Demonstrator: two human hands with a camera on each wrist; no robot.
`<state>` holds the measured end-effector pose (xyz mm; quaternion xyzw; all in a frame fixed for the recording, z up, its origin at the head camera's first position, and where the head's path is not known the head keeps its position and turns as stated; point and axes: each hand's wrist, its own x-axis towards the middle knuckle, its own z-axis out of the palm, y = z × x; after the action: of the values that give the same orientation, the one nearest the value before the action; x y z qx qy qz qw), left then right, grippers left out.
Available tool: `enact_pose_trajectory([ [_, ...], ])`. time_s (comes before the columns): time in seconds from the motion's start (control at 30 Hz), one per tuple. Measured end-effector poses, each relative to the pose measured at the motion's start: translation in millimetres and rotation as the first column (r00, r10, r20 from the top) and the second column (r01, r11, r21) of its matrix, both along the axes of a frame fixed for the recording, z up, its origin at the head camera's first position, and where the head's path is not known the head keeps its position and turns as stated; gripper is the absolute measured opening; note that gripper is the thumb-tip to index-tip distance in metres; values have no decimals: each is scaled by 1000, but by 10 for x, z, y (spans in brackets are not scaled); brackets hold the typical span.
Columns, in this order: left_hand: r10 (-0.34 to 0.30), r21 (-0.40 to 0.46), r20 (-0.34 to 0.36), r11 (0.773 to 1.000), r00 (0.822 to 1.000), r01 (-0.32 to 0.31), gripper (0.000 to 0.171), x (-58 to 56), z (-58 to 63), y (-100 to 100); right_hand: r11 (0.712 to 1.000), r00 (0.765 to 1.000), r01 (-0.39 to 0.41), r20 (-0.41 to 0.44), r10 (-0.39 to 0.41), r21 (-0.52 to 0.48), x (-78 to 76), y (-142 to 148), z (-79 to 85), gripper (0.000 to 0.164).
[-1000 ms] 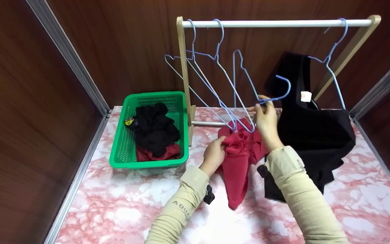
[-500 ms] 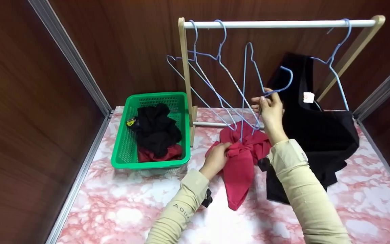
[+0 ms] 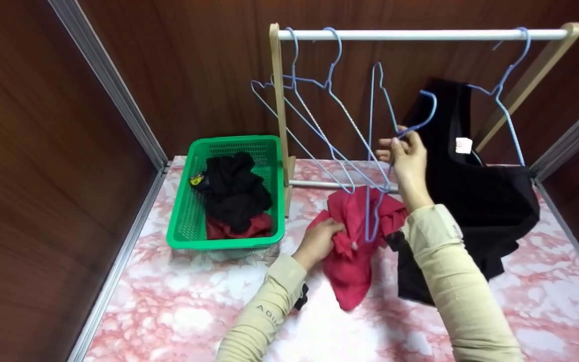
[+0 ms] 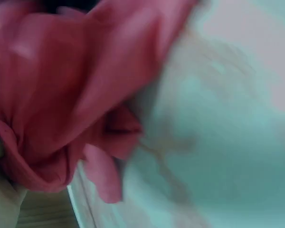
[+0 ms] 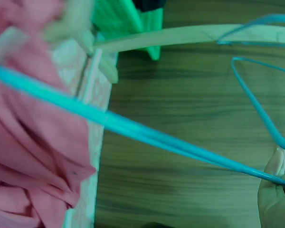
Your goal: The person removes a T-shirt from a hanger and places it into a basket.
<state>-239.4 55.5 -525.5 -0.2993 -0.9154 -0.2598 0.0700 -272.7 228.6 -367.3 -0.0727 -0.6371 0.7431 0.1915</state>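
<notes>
**Hanger's end in view before the red cloth**

We see the blue hanger [image 5: 133,130] with its lower end in front of the red cloth [image 3: 347,281], which hid it half a second ago. The right hand's [image 3: 410,156] fingers pinch its neck. The left hand's [image 3: 319,244] fingers pinch the cloth, between the green basket [image 3: 224,245] and black garment [image 3: 480,196].

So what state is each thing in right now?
Red garment: crumpled, in the left grip
Wire hanger: off the white rail, in the right grip
Two other wire hangers: bare, hooked on the rail
Black garment: on the rail's rightmost hanger
Green basket: upright, holding black and dark red clothes
Wooden clothes rack: standing
</notes>
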Motion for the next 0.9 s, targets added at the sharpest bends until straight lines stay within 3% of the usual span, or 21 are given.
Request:
enact_pose_trajectory([
  [0.17, 41, 14, 28, 999, 999, -41, 30, 59, -89, 3, 997, 1000, -12, 19, 10, 83, 38, 53, 81, 37],
  [0.27, 50, 8, 70, 999, 996, -50, 31, 74, -122, 20, 976, 998, 35, 36, -44, 215, 59, 84, 122, 36],
  [0.33, 52, -4, 114, 999, 992, -52, 39, 74, -142, 33, 940, 995, 78, 35, -95, 331, 75, 106, 157, 33],
  [0.47, 63, -55, 234, 997, 970, -52, 75, 51, -203, 47, 825, 984, 134, 24, -176, 549, 110, 127, 254, 28],
  [0.53, 59, -87, 275, 996, 960, -37, 91, 35, -241, 49, 776, 980, 152, 7, -198, 612, 127, 117, 314, 24],
  [0.6, 47, -123, 302, 992, 952, -10, 99, 24, -267, 46, 749, 978, 169, -16, -207, 640, 140, 97, 377, 21],
  [0.77, 42, -229, 332, 973, 942, 37, 95, 17, -271, 65, 693, 963, 232, -60, -264, 682, 162, 62, 551, 21],
  [0.9, 48, -307, 270, 951, 962, 38, 81, 21, -262, 105, 655, 939, 281, -62, -337, 702, 165, 57, 685, 23],
])
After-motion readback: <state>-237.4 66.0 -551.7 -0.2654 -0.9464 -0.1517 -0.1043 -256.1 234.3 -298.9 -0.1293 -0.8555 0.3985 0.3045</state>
